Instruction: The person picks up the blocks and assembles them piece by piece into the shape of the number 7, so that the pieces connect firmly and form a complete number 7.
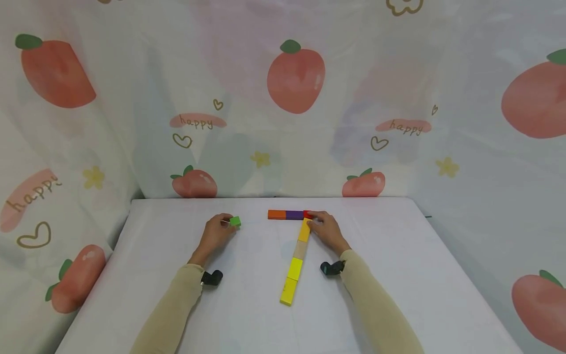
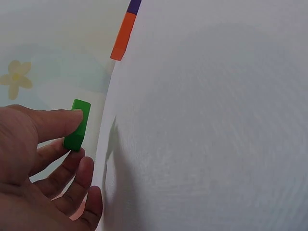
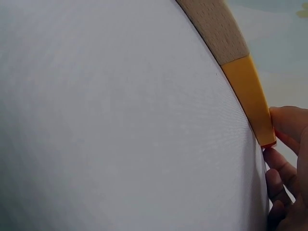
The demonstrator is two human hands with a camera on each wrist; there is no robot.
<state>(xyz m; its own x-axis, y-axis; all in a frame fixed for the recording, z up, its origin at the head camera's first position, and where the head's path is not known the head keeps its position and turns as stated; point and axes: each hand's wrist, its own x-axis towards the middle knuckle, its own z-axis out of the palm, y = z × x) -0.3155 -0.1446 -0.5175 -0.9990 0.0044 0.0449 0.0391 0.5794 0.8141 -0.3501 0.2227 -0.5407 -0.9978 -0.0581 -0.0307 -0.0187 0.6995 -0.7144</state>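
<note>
Thumb and fingers of my left hand [image 1: 215, 235] pinch a small green block [image 1: 236, 221], held over the left part of the table; the left wrist view shows the green block [image 2: 78, 125] on its narrow side. My right hand [image 1: 328, 232] holds the red block [image 1: 306, 214] at the right end of a short row, partly covering it. Left of the red one lie a purple block [image 1: 294, 215] and an orange block [image 1: 276, 215]. The right thumb touches the amber block [image 3: 248, 96] just below the red one.
From the amber block a slanting line runs toward the front: a bare wooden block [image 1: 299, 250], then a yellow block [image 1: 295, 269] and another yellow block [image 1: 288, 292]. They lie on a white-covered table [image 1: 247, 314]. A fruit-patterned curtain [image 1: 247, 88] stands behind and at both sides.
</note>
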